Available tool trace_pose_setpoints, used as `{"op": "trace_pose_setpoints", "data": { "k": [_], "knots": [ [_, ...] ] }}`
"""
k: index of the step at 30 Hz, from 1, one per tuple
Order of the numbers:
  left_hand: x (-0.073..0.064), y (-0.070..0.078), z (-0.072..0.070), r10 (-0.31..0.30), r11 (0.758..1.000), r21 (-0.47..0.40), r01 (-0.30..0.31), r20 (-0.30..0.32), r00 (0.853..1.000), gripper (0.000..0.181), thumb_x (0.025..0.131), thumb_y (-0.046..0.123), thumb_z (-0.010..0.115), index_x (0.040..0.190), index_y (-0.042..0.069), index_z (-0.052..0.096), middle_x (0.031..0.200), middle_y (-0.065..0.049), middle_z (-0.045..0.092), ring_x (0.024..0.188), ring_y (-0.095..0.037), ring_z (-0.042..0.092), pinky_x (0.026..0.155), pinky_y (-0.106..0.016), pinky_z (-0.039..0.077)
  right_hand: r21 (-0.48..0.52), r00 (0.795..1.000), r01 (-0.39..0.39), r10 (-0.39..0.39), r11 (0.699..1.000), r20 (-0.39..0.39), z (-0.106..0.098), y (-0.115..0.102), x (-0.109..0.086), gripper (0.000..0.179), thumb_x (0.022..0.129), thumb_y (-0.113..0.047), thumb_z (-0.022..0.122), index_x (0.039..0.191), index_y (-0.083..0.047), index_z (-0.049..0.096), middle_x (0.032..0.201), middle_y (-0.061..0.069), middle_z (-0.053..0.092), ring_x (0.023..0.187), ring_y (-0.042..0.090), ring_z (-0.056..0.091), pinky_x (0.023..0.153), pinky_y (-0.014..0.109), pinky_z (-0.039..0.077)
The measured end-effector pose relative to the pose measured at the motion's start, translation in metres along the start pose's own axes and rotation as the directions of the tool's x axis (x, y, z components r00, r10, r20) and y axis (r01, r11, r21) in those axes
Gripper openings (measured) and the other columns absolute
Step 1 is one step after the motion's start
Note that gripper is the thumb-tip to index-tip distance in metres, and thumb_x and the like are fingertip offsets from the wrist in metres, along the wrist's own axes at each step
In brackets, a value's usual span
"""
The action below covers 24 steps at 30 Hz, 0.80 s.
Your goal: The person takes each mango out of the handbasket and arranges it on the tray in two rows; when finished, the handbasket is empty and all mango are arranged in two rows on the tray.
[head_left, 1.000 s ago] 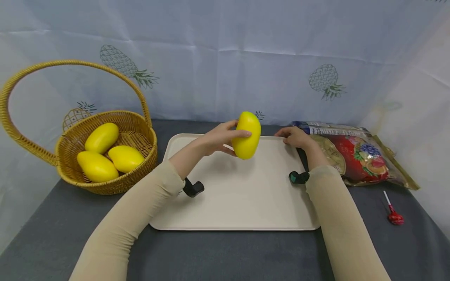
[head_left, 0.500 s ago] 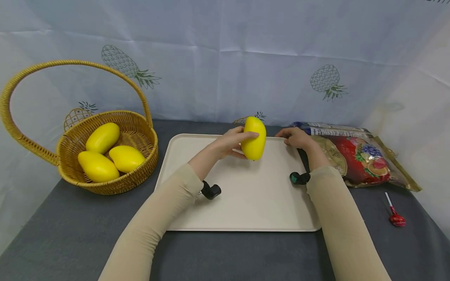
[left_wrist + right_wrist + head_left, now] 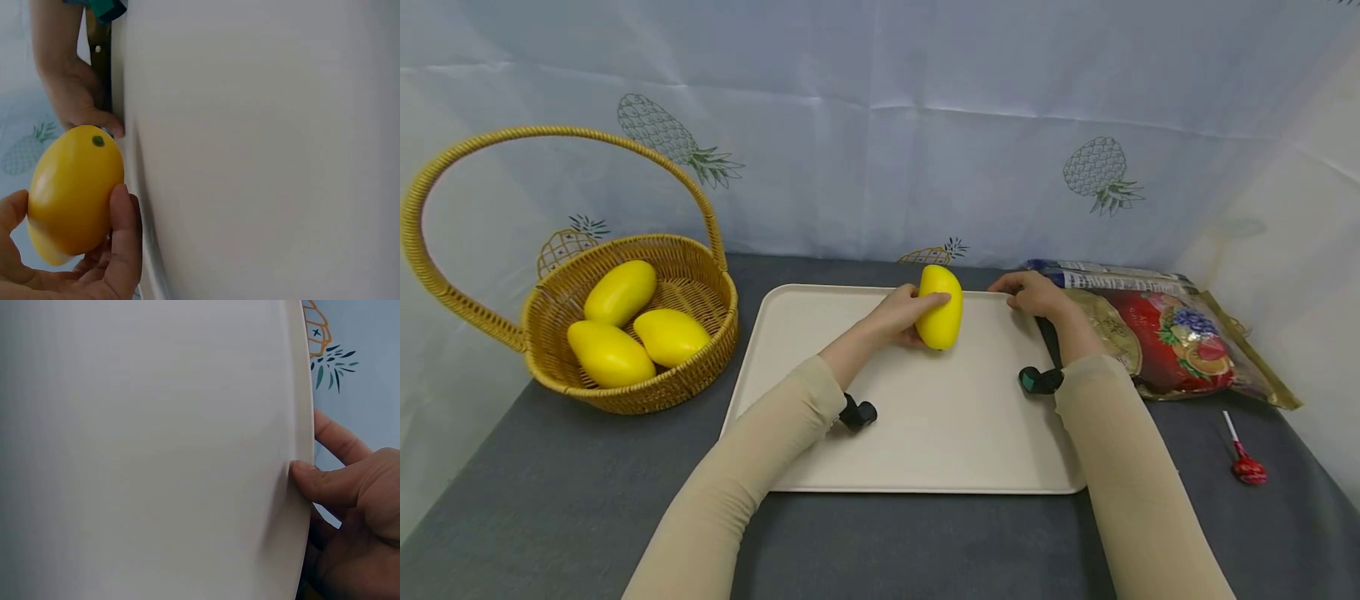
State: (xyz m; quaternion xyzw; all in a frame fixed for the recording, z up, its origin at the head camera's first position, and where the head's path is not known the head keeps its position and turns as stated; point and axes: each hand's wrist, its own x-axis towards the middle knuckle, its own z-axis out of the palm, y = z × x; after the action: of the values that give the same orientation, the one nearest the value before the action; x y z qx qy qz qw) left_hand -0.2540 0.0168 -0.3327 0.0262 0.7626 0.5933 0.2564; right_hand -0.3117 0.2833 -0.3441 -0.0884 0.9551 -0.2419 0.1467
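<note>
My left hand [image 3: 895,318] holds a yellow mango [image 3: 941,307] upright over the back part of a cream tray [image 3: 955,433]. In the left wrist view the thumb and fingers lie on opposite sides of the mango [image 3: 76,190], with a small dark green spot at its end. At the tray's back right corner is my right hand [image 3: 1032,293]. The right wrist view shows its thumb on the inner side of the tray's rim [image 3: 304,425] and the fingers behind it. Several of those fingers are partly hidden by the tray.
A wicker basket [image 3: 718,312] with a tall handle stands at the left, with three mangoes [image 3: 620,293] inside. Right of the tray lies a large plastic food bag [image 3: 1180,337]. A red lollipop [image 3: 1247,467] rests nearer the front right. A pineapple-print cloth [image 3: 880,175] hangs behind.
My left hand has carried the mango to the right and lowered it closer to the tray. The right hand stays at the tray's back right corner.
</note>
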Motion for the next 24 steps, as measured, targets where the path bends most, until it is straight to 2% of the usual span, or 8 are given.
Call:
{"op": "trace_pose_setpoints", "data": {
  "k": [8, 12, 17, 24],
  "knots": [
    [0.0015, -0.0030, 0.0017, 0.003, 0.999, 0.036, -0.002, -0.011, 1.000, 0.064, 0.095, 0.047, 0.061, 0.142, 0.007, 0.041, 0.127, -0.014, 0.057, 0.087, -0.020, 0.064, 0.072, -0.032, 0.063, 0.009, 1.000, 0.008, -0.008, 1.000, 0.000, -0.0012, -0.0029, -0.0033, 0.036, 0.101, 0.001, 0.042, 0.132, -0.005, 0.060, 0.134, 0.026, 0.056, 0.120, 0.043, 0.053, 0.102, 0.058, 0.046],
    [0.0028, -0.0055, 0.0040, 0.019, 0.998, 0.052, -0.018, -0.015, 1.000, 0.059, 0.094, 0.048, 0.061, 0.137, 0.008, 0.050, 0.117, -0.013, 0.062, 0.079, -0.017, 0.065, 0.066, -0.031, 0.062, 0.009, 1.000, 0.006, -0.006, 1.000, -0.003, -0.0015, -0.0038, -0.0044, 0.036, 0.101, 0.001, 0.042, 0.132, -0.005, 0.060, 0.132, 0.026, 0.057, 0.119, 0.043, 0.053, 0.102, 0.057, 0.046],
    [0.0033, -0.0083, 0.0058, 0.043, 0.993, 0.109, -0.038, -0.050, 0.998, 0.053, 0.093, 0.052, 0.061, 0.122, 0.008, 0.059, 0.101, -0.010, 0.064, 0.065, -0.014, 0.065, 0.059, -0.028, 0.061, 0.004, 1.000, 0.015, -0.015, 1.000, 0.000, -0.0018, -0.0036, -0.0042, 0.037, 0.101, 0.001, 0.042, 0.133, -0.005, 0.059, 0.134, 0.026, 0.056, 0.121, 0.044, 0.053, 0.103, 0.059, 0.046],
    [0.0055, -0.0096, 0.0064, 0.040, 0.986, 0.166, -0.019, -0.123, 0.992, 0.051, 0.093, 0.057, 0.058, 0.117, 0.011, 0.062, 0.094, -0.008, 0.063, 0.054, -0.013, 0.061, 0.051, -0.023, 0.056, -0.007, 0.999, 0.034, -0.034, 0.999, 0.003, -0.0017, -0.0020, -0.0036, 0.037, 0.101, 0.001, 0.042, 0.134, -0.004, 0.058, 0.135, 0.027, 0.055, 0.122, 0.045, 0.051, 0.104, 0.060, 0.045]
  ]
}}
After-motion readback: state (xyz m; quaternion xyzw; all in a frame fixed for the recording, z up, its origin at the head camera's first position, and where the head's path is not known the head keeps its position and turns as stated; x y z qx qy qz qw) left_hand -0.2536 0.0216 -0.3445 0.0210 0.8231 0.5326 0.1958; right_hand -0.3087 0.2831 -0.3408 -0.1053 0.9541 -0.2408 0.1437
